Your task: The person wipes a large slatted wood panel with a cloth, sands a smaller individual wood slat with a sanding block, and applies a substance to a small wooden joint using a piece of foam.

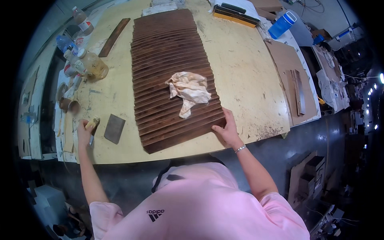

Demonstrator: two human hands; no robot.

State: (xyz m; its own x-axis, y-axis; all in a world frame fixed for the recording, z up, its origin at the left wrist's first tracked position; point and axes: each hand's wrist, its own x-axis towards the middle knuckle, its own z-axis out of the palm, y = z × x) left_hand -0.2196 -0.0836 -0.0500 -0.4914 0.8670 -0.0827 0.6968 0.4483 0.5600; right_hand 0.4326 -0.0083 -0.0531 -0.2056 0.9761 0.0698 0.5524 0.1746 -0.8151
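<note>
Dark brown wooden strips [176, 52] lie side by side in a long stack across the table, with a crumpled, stained cloth [190, 90] on top. At the near right corner my right hand [228, 130] grips the end of the nearest strips, thumb in front and fingers along the side. Off to the left, my left hand [83, 132] is closed around a small paintbrush [94, 122] with a dark-edged, yellowish head. Between that hand and the strips rests a flat grey rectangular pad [115, 129].
The pale yellow table [244, 80] is scuffed. Along its left edge stand a jar of amber liquid [94, 66], several plastic bottles [82, 20] and a brown cup [70, 106]. One loose wooden strip [115, 38] lies far left. A blue bottle [282, 25] and cardboard [286, 68] are right.
</note>
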